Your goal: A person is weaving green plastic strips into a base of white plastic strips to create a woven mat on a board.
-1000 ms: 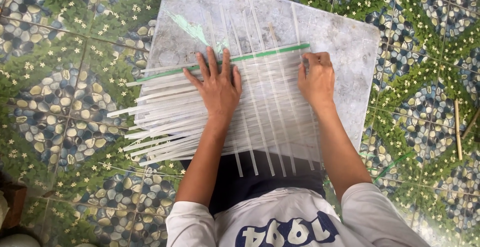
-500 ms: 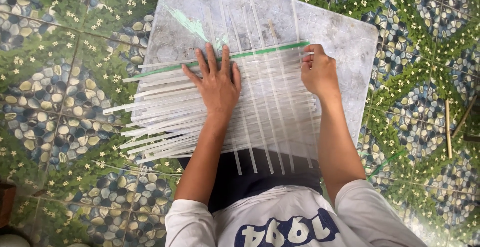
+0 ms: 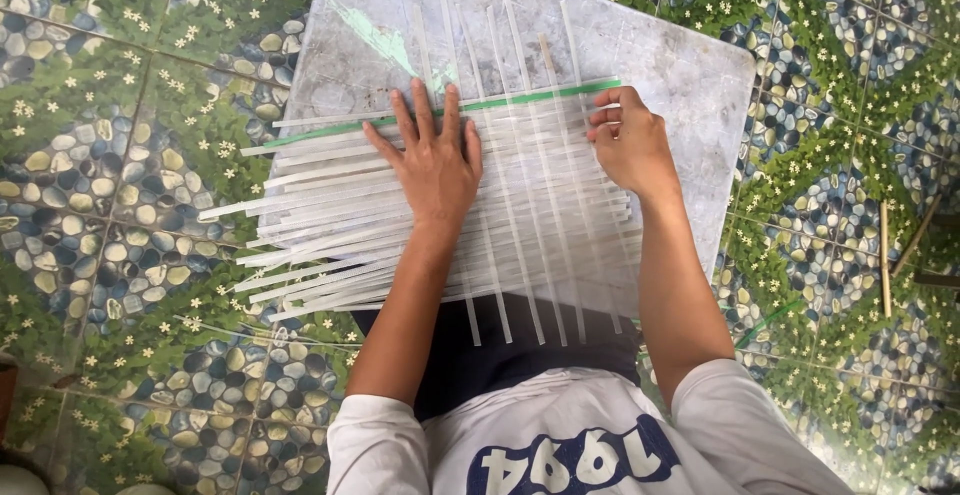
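Nearest the camera are the person's white sleeves and dark lap, over which the near ends of the upright strips hang free. Beyond them lies the woven mat of thin, flat, pale translucent strips, resting on a grey, scuffed rectangular board that sits on a green and blue pebble-patterned tile floor. The left hand lies spread wide and flat on the weave, palm down, fingers pointing far, pinning the crosswise strips. The right hand sits at the right edge of the mat, fingers curled narrow and pinching at strip ends there; what exactly it grips I cannot tell. Just past both hands a single green strip runs crosswise as the farthest row. The loose crosswise ends fan out over the board's left edge.

The strips look light, springy and slick, likely to slide apart unless pressed flat; each is best taken by pinching near its free end. A thin wooden stick lies on the tiles at far right.
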